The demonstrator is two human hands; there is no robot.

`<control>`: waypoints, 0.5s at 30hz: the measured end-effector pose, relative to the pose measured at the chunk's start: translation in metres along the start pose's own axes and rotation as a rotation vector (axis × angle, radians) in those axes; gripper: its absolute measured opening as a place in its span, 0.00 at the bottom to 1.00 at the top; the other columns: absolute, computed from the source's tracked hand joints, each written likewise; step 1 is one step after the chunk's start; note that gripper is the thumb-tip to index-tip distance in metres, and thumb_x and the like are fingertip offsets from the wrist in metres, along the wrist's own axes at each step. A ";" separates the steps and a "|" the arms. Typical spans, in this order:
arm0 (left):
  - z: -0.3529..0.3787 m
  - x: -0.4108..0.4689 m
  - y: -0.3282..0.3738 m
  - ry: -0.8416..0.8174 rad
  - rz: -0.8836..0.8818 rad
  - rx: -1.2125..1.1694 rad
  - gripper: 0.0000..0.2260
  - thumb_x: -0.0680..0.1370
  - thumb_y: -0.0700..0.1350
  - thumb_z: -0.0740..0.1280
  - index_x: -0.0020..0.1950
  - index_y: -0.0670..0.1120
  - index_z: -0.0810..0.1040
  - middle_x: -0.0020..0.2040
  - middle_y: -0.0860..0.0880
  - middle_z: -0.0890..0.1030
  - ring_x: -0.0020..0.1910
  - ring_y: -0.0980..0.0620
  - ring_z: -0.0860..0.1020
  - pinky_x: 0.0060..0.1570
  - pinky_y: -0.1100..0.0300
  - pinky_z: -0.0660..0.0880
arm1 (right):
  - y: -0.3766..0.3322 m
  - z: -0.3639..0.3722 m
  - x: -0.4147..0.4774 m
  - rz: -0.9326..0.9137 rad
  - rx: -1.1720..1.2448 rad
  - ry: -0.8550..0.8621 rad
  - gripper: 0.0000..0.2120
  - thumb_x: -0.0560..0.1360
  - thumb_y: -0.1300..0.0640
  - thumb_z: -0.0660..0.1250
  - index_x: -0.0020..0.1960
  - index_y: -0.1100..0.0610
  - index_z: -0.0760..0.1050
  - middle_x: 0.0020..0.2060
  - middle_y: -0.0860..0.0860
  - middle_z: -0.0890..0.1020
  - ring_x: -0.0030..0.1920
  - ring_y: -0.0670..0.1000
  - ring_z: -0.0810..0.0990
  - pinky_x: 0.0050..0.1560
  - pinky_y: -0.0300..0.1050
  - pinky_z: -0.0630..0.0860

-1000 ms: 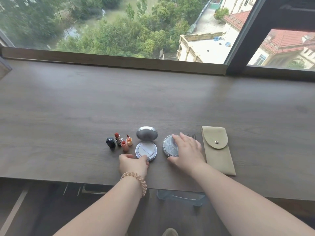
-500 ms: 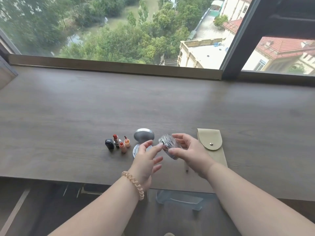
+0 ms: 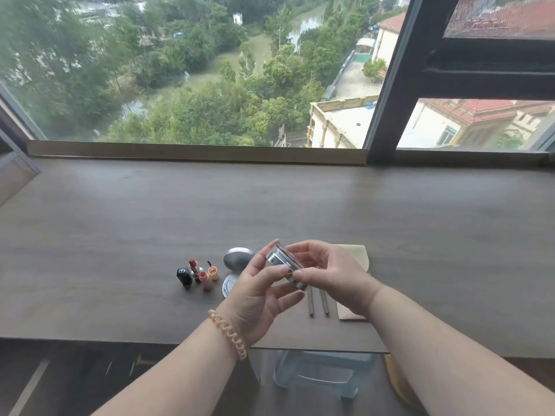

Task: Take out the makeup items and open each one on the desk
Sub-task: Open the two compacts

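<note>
Head view shows the silver compact (image 3: 280,257) raised above the desk (image 3: 120,235) and tilted on edge between both hands, the left hand (image 3: 258,295) pinching its near side with thumb and curled fingers, the right hand (image 3: 333,274) gripping its far rim, right of the lipsticks (image 3: 196,273).

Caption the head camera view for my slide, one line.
Above the dark wooden desk, the left hand and right hand hold a round silver compact; opened lipsticks and beige pouch alongside.

Rnd silver compact (image 3: 278,258), tilted, mid-air
</note>
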State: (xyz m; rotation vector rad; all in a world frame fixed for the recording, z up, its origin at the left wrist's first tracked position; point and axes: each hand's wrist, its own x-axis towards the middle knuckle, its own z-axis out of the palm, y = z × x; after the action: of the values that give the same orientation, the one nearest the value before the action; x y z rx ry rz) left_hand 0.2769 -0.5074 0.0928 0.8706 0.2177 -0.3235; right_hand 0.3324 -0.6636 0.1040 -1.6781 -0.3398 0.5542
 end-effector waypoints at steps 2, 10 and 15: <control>0.002 -0.002 0.001 0.016 0.029 0.016 0.35 0.62 0.42 0.74 0.68 0.52 0.70 0.57 0.40 0.80 0.46 0.42 0.80 0.48 0.51 0.78 | -0.002 0.000 0.000 -0.015 -0.027 -0.013 0.21 0.64 0.54 0.74 0.56 0.52 0.78 0.51 0.52 0.83 0.53 0.50 0.81 0.55 0.47 0.78; -0.013 -0.011 0.009 -0.007 0.064 -0.013 0.33 0.65 0.37 0.72 0.69 0.50 0.69 0.58 0.42 0.80 0.51 0.42 0.80 0.46 0.51 0.79 | -0.009 0.011 0.005 -0.020 0.019 -0.051 0.23 0.67 0.55 0.73 0.61 0.57 0.76 0.54 0.53 0.83 0.57 0.50 0.81 0.60 0.49 0.76; -0.028 -0.013 0.016 -0.090 -0.022 -0.035 0.35 0.64 0.39 0.71 0.70 0.54 0.67 0.61 0.41 0.78 0.54 0.41 0.77 0.53 0.45 0.75 | -0.009 0.023 0.008 -0.033 -0.163 0.029 0.23 0.63 0.48 0.74 0.58 0.49 0.79 0.53 0.48 0.83 0.57 0.46 0.80 0.62 0.52 0.74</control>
State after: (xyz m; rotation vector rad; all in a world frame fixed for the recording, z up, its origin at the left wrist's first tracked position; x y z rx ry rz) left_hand 0.2693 -0.4734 0.0908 0.8175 0.1489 -0.3778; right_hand 0.3272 -0.6386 0.1089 -1.8320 -0.4001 0.4876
